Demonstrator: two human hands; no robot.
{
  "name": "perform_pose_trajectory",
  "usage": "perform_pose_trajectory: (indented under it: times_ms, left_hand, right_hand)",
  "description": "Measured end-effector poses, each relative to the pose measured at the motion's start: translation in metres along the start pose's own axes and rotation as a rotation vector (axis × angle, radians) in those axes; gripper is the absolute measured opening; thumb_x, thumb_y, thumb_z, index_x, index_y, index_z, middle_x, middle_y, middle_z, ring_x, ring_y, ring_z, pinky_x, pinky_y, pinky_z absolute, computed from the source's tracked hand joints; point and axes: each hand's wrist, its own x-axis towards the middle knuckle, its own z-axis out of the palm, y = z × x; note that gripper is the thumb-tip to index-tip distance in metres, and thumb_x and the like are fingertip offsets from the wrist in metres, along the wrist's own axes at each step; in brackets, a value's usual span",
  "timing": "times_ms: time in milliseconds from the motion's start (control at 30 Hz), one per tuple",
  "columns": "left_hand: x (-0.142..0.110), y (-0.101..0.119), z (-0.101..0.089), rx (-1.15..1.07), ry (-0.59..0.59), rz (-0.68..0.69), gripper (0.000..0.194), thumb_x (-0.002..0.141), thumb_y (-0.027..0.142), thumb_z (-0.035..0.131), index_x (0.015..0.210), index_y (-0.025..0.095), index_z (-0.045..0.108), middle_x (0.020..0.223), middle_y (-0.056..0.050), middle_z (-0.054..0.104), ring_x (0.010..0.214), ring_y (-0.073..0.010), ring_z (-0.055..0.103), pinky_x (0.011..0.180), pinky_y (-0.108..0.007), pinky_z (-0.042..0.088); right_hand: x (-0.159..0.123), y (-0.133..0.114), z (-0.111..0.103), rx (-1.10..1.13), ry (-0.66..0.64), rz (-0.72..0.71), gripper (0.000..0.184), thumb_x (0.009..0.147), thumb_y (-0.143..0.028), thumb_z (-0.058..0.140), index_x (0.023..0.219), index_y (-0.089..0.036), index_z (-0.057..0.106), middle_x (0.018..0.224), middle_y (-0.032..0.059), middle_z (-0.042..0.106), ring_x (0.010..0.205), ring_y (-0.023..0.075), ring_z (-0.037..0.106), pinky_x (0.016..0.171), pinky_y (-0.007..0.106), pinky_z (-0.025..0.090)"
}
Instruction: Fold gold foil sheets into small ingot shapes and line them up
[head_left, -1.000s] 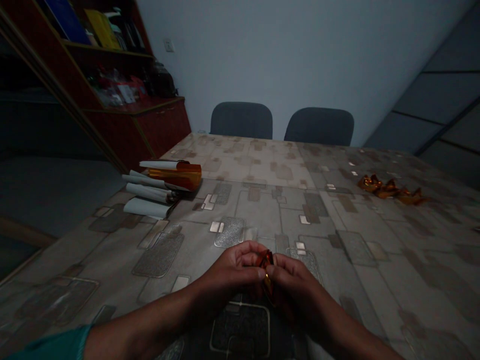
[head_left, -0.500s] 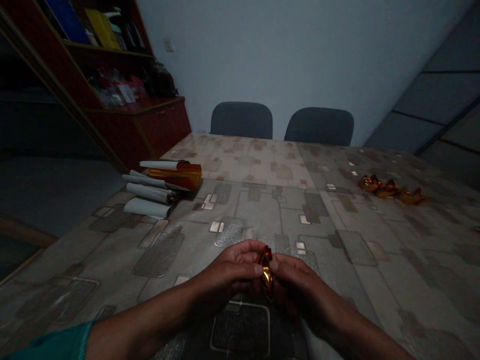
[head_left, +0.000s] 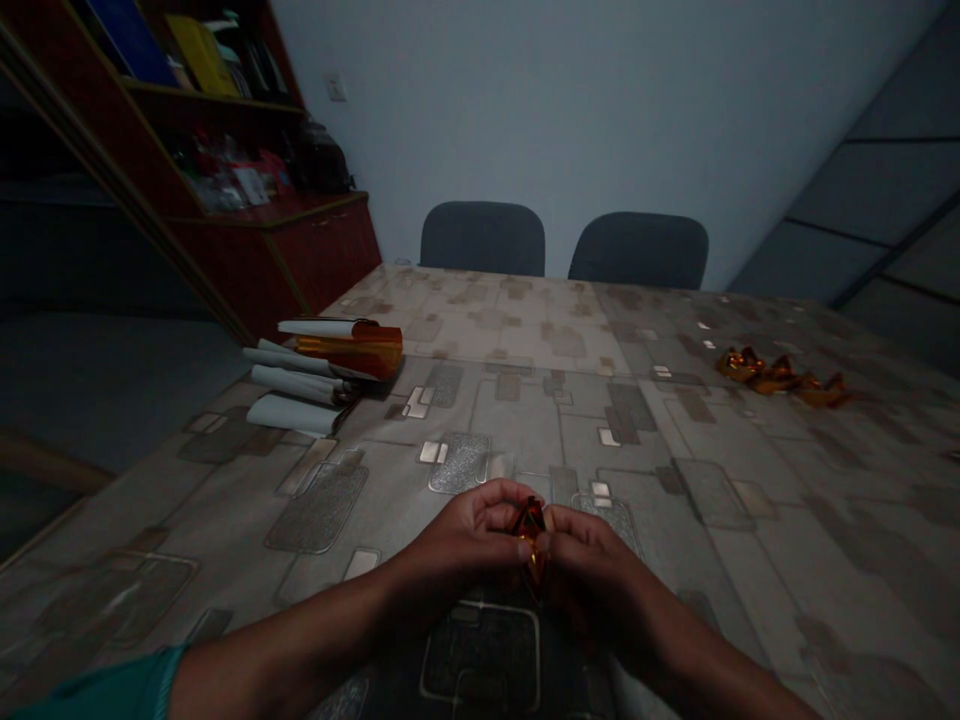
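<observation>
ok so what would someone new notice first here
The two hands stand out first: the left hand and right hand meet near the front of the table, pinching a shiny orange foil piece. Farther off, crumpled gold foil pieces lie in a row on the right, while white paper rolls and an orange see-through roll sit on the left.

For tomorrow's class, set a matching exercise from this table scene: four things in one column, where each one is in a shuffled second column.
Things:
1. Crumpled gold foil piece
2. Row of crumpled foil scraps
3. Rolled white sheets
4. Dark grey chairs

Places:
A. Beyond the far edge of the table
B. Between the left hand and right hand
C. Near the table's left edge, beside an orange translucent roll
D. On the table's right side

Pairs: 1-B, 2-D, 3-C, 4-A
</observation>
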Motion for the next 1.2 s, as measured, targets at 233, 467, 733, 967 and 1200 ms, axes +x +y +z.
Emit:
perform_pose_trajectory:
  times_ms: [233,467,733,967,1200]
  left_hand:
    - [0.003,0.001,0.009,0.063,0.087,-0.013,0.049,0.061,0.029,0.089,0.096,0.016,0.058,0.087,-0.005,0.069,0.068,-0.0149,0.065,0.06,-0.024,0.048]
    - [0.003,0.002,0.011,0.068,0.101,-0.018,0.047,0.06,0.026,0.087,0.094,0.016,0.057,0.084,-0.004,0.068,0.062,-0.0128,0.063,0.058,-0.024,0.047]
    - [0.002,0.0,0.01,0.044,0.043,-0.006,0.051,0.061,0.025,0.088,0.099,0.016,0.054,0.088,-0.005,0.068,0.068,-0.0146,0.066,0.061,-0.025,0.047]
    - [0.001,0.001,0.01,0.061,0.081,-0.005,0.047,0.062,0.024,0.085,0.096,0.016,0.054,0.086,-0.005,0.068,0.067,-0.0145,0.065,0.061,-0.025,0.048]
    - [-0.001,0.0,0.008,0.059,0.069,0.005,0.039,0.068,0.027,0.08,0.099,0.016,0.058,0.085,-0.004,0.067,0.065,-0.0137,0.064,0.06,-0.024,0.047]
  right_hand:
    - [0.007,0.009,0.005,-0.018,0.097,0.01,0.03,0.066,-0.04,0.077,0.075,-0.017,0.06,0.059,-0.0029,0.05,0.048,0.0078,0.037,0.046,0.023,0.026]
    - [0.005,0.011,0.001,-0.097,0.053,0.026,0.024,0.068,-0.038,0.069,0.071,-0.019,0.055,0.054,-0.005,0.045,0.043,0.0064,0.032,0.041,0.023,0.022]
    - [0.003,0.003,0.004,-0.103,0.023,0.026,0.02,0.071,-0.037,0.067,0.07,-0.019,0.056,0.054,-0.0039,0.045,0.042,0.0069,0.032,0.04,0.023,0.021]
    - [0.003,0.004,0.004,-0.097,0.086,0.02,0.025,0.069,-0.04,0.069,0.072,-0.019,0.056,0.056,-0.0032,0.046,0.043,0.0078,0.033,0.04,0.023,0.022]
    - [0.002,0.004,0.003,-0.052,0.063,-0.033,0.028,0.078,-0.043,0.068,0.075,-0.018,0.057,0.064,-0.0015,0.05,0.051,0.0091,0.038,0.048,0.024,0.028]
